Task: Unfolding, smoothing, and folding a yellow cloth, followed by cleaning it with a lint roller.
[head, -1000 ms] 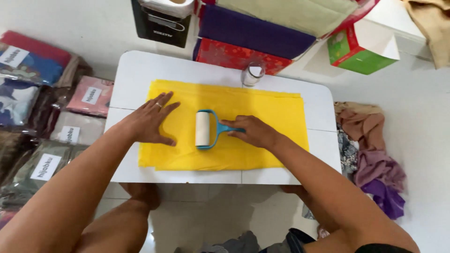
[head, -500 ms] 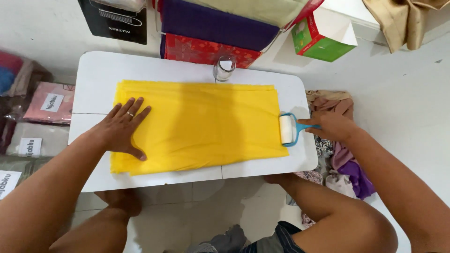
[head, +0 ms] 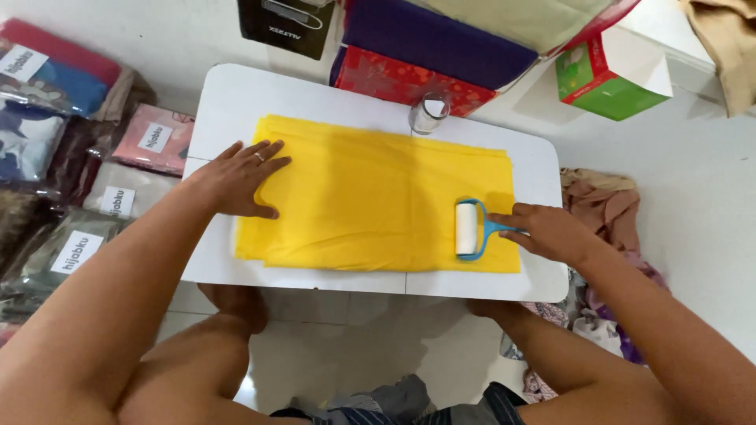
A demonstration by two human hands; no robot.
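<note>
Your left hand (head: 240, 181) is lying flat with its fingers spread, pressing down on the left end of the yellow cloth (head: 370, 197). The cloth is soft and smooth, folded into a long rectangle, and it is covering most of the white tabletop (head: 236, 98). Your right hand (head: 551, 232) is curling around the thin blue handle of the roller (head: 468, 228). The roller is a small white tube in a blue frame, and it is sitting on the right part of the cloth. A clear round glass (head: 429, 112) is standing at the far edge of the cloth, touching it. Behind the tabletop, a red box (head: 394, 79) with flowers on it is lying under purple cloth (head: 433, 35), and a green box (head: 614, 79) is sitting off to the right. Shiny plastic bags (head: 71, 157) of folded cloth are lying on the floor to your left. A crumpled pile of clothes (head: 602, 208) is lying to your right.
</note>
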